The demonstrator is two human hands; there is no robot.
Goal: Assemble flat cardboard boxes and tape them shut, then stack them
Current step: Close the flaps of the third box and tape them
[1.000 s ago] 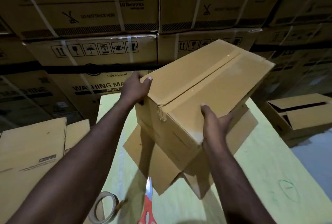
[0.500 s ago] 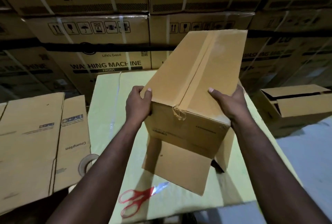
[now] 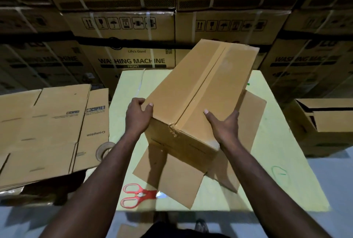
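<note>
I hold a brown cardboard box [image 3: 202, 92] tilted over the yellow-green table [image 3: 277, 152]. A tape seam runs along its top face, and its lower flaps hang open onto the table. My left hand [image 3: 138, 115] grips the near left corner, thumb on top. On the near right corner my right hand [image 3: 224, 125] grips, thumb laid on the top face. A tape roll [image 3: 104, 150] sits at the table's left edge. Red scissors [image 3: 136, 195] lie near the front edge.
A pile of flat cardboard boxes [image 3: 47, 129] lies to the left of the table. An assembled box [image 3: 324, 123] with open flaps stands on the floor at right. Stacked washing-machine cartons [image 3: 131, 47] form a wall behind the table.
The box has swung round from pointing right to lying lengthwise away from me. My right hand shifted from under the near side to the right corner.
</note>
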